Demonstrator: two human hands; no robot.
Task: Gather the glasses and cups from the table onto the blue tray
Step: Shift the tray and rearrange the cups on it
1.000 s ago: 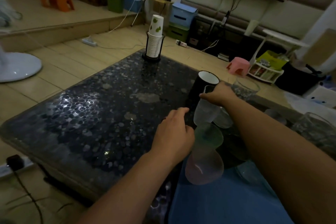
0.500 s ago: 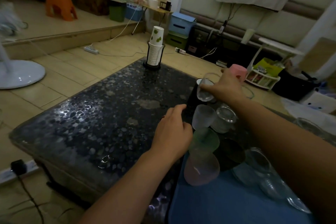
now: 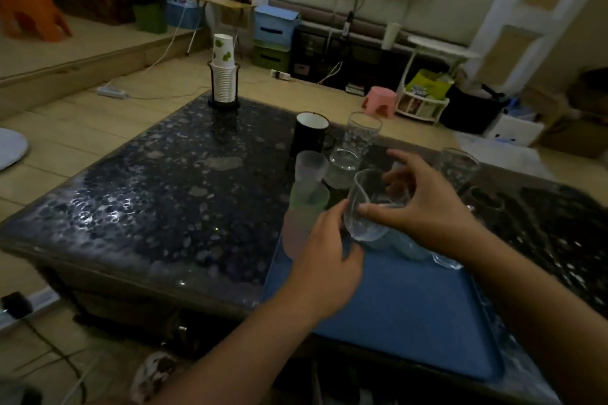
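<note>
My right hand (image 3: 424, 207) grips a clear glass (image 3: 368, 207) tilted above the far edge of the blue tray (image 3: 394, 302). My left hand (image 3: 325, 260) hovers over the tray's left side, its fingertips touching that glass. Frosted cups, one white (image 3: 311, 169), one green (image 3: 307, 197) and one pink (image 3: 296, 235), line the tray's far left corner. Behind them on the dark table (image 3: 164, 200) stand a black mug (image 3: 309, 135), a tall patterned glass (image 3: 360, 135), a short clear glass (image 3: 342, 166) and another tall glass (image 3: 459, 169). Clear glasses (image 3: 441, 256) lie low on the tray under my right wrist.
A holder with stacked paper cups (image 3: 224, 79) stands at the table's far corner. A pink stool (image 3: 378, 102), a white rack (image 3: 421, 105) and storage boxes (image 3: 274, 29) sit on the floor beyond. A power strip (image 3: 13, 309) lies at the lower left.
My right hand has lifted the clear glass from beside the black mug and brought it back toward the tray. My left hand has moved right to meet it.
</note>
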